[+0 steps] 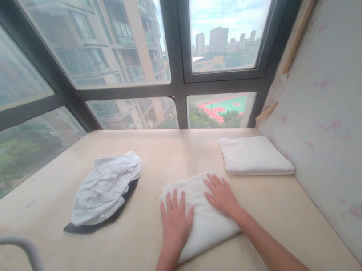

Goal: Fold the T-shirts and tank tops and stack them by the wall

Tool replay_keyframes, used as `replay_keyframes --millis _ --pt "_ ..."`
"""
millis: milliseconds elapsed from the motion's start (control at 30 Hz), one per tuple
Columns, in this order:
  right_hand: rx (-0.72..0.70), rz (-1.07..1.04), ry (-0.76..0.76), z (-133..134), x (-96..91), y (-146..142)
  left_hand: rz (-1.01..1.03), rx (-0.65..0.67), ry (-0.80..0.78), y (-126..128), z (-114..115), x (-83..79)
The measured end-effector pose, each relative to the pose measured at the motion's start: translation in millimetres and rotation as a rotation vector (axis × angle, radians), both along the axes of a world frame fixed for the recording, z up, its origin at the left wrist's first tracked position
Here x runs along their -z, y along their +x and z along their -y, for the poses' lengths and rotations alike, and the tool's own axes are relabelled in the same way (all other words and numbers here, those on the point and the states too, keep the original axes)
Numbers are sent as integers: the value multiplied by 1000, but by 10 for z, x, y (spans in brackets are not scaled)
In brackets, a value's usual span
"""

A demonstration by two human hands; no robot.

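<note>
A folded white cloth (203, 222) lies flat on the pale wooden surface (157, 156) in front of me. My left hand (176, 217) rests on its left side, palm down with the fingers spread. On the upper right part of the same cloth lies my right hand (221, 196), also flat with its fingers apart. Neither hand grips anything. The parts of the cloth beneath both palms are hidden. A second folded white cloth (254, 154) sits to the right, beyond my right hand and close to the wall.
At left, a crumpled white cloth (106, 188) lies partly over a black piece (123, 206). A grey curved tube (32, 255) stands at the near left. Dark-framed windows (174, 55) border the back, and a flowered wall (332, 132) runs along the right.
</note>
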State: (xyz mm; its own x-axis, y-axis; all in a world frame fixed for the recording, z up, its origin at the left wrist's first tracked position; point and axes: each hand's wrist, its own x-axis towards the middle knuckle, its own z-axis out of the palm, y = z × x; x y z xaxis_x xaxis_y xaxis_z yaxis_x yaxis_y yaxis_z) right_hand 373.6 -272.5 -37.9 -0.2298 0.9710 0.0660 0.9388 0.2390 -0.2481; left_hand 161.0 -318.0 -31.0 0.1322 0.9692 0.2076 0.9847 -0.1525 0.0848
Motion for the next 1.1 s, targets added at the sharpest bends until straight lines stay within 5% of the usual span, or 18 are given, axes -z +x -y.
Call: replay_keyframes --millis 167,533,800,967,1100 --pt "52 4 42 199 29 52 -20 56 -1 7 101 -10" --pt "150 -28 220 1255 189 538 15 286 96 328 750 130" --pt "213 -194 180 1350 211 649 120 324 35 372 754 91" --pt "448 -651 155 1407 153 812 478 177 22 176 736 59" --pt "723 -1022 -64 1635 -27 996 947 -83 -217 -62 838 -53"
